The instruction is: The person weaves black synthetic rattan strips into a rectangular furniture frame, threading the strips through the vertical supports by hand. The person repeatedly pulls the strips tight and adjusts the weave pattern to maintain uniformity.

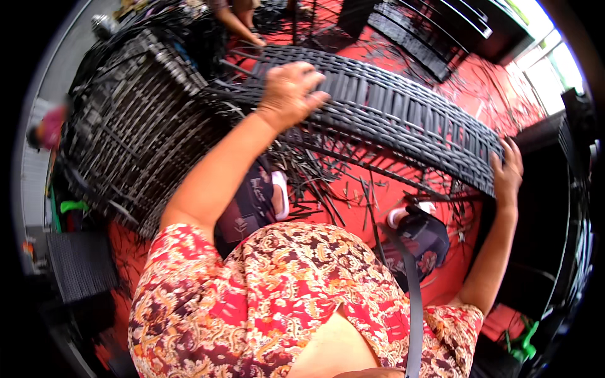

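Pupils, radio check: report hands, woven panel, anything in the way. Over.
Left hand over woven panel, contact unclear; right hand at its right end. Panel slants across view. Loose strips litter red floor. Another person's hand near panel's left end.

No writing, numbers or signs can be read (not one).

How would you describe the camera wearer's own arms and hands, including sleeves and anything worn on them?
The left sleeve and right sleeve are short, with a swirling paisley print in red, cream, gold and dark maroon. Below them the arms are bare. The left hand and right hand wear no gloves; blur hides finer details.
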The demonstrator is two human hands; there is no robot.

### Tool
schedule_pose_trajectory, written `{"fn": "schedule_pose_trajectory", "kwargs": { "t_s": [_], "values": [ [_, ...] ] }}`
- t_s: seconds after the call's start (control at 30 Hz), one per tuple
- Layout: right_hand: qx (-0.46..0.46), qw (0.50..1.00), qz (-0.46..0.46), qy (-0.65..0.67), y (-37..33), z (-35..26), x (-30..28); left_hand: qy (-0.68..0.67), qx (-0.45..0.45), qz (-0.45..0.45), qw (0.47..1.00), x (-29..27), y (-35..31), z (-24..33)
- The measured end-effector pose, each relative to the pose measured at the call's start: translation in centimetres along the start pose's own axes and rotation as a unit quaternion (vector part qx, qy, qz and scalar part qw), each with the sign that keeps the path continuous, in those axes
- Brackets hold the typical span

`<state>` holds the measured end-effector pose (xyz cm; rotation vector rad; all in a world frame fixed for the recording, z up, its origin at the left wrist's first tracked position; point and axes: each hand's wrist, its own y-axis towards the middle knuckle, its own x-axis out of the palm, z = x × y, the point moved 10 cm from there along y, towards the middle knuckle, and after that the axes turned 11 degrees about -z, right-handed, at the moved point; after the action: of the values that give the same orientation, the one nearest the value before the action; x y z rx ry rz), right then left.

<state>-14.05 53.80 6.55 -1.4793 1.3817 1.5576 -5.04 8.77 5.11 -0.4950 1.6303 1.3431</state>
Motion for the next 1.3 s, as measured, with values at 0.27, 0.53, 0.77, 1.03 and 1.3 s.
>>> {"fn": "schedule_pose_trajectory", "kwargs": {
  "t_s": [0.27, 0.53, 0.77, 1.03, 1.3],
  "values": [
    [-0.087, 0.977, -0.188, -0.043, -1.4, -16.7, 8.9, 0.062, -0.096, -0.266, 0.957, 2.4, -7.1, -8.3],
    [-0.138, 0.990, -0.040, -0.003, -3.3, -17.3, 7.9, 0.091, -0.104, -0.200, 0.970, 1.9, -8.2, -6.6],
    [-0.135, 0.985, -0.105, -0.018, -2.9, -20.4, 8.8, 0.150, -0.134, -0.185, 0.962, 0.1, -6.4, -4.1],
    [-0.178, 0.980, -0.092, -0.011, -1.6, -24.8, 10.1, 0.039, -0.144, -0.209, 0.966, 4.2, -7.2, -5.7],
    [-0.167, 0.976, -0.110, 0.091, -1.9, -23.1, 8.4, 0.034, -0.155, -0.207, 0.965, 3.6, -5.2, -3.8]
  ]
}}
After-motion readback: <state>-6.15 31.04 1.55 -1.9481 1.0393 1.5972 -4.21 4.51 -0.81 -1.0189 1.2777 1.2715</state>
